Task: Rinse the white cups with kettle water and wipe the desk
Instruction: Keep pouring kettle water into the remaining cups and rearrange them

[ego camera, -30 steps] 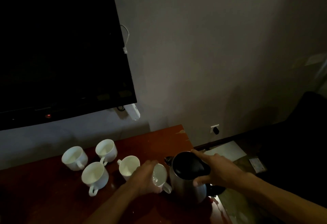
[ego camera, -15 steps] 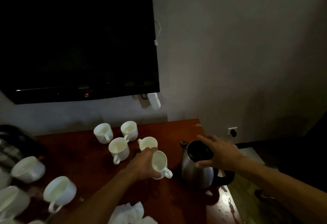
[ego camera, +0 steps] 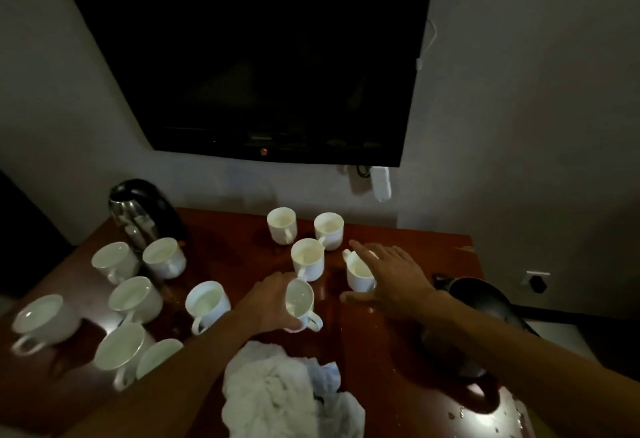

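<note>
My left hand (ego camera: 273, 302) is closed around a white cup (ego camera: 300, 301), tilted toward me, over the middle of the dark red desk (ego camera: 391, 361). My right hand (ego camera: 391, 273) is spread open over another white cup (ego camera: 360, 275), fingers reaching across its rim without gripping it. Three more white cups (ego camera: 307, 259) stand behind them. The steel kettle (ego camera: 485, 320) with a black lid sits at the desk's right edge, partly hidden by my right forearm. A crumpled white cloth (ego camera: 284, 392) lies at the front of the desk.
Several white cups (ego camera: 135, 297) crowd the left half of the desk. A second kettle (ego camera: 138, 216) stands at the back left. A dark television (ego camera: 263, 57) hangs on the wall above. Water drops (ego camera: 498, 413) lie on the front right corner.
My right hand has let go of the kettle and moved left over a cup. My view has swung left, showing more cups and a second kettle. My left hand still holds its cup.
</note>
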Demonstrator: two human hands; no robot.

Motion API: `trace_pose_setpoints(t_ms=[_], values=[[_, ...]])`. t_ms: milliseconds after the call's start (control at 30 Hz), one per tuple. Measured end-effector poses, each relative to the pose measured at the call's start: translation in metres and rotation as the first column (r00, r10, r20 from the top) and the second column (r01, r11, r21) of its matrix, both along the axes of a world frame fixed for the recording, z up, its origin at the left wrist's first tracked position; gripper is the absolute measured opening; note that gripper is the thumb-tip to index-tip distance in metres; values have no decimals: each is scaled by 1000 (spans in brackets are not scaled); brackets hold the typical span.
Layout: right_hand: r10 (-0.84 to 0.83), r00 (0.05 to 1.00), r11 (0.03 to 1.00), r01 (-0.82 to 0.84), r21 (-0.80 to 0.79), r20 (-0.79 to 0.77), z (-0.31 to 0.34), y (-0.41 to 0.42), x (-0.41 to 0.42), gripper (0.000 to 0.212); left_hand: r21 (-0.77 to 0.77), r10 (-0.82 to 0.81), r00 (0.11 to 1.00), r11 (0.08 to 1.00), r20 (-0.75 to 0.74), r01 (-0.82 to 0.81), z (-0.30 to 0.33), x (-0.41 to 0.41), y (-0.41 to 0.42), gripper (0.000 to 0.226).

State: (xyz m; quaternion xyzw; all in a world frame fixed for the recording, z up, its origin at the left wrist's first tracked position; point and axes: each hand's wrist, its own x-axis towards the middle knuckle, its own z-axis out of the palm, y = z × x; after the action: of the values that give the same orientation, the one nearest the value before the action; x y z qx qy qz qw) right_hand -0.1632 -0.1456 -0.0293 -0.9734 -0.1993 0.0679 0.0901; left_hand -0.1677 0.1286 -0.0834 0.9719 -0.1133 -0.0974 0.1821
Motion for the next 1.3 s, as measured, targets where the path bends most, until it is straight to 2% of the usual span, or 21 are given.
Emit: trace_pose_setpoints(t_ms=[167, 433, 600, 900, 1033, 1167, 1300], values=[[37, 999, 999, -37, -7, -12, -4, 42, 23, 112, 22, 104, 994, 994, -20, -104, -9, 6, 36, 95], [-9, 1000, 1000, 9, -1, -8, -34, 80, 53, 128, 8, 158, 987, 987, -33, -157, -23, 37, 72, 102], [-64, 998, 998, 64, 1, -29, -44, 96, 65, 109, -7, 159, 987, 987, -29, -160, -30, 67, 92, 100], [-163, 983, 986, 160, -41, -89, -61, 121, 92, 101, -45, 199, 976, 978, -90, -203, -43, 111, 136, 97], [-239, 959, 969, 228, -90, -150, -68, 139, 104, 103, -52, 174, 979, 982, -103, -180, -47, 122, 149, 101], [-310, 940, 949, 297, -104, -145, -81, 152, 117, 105, -35, 131, 986, 990, -101, -135, -52, 127, 154, 101], [-345, 929, 938, 337, -80, -136, -87, 157, 119, 103, -52, 99, 990, 993, -101, -104, -53, 127, 157, 111]])
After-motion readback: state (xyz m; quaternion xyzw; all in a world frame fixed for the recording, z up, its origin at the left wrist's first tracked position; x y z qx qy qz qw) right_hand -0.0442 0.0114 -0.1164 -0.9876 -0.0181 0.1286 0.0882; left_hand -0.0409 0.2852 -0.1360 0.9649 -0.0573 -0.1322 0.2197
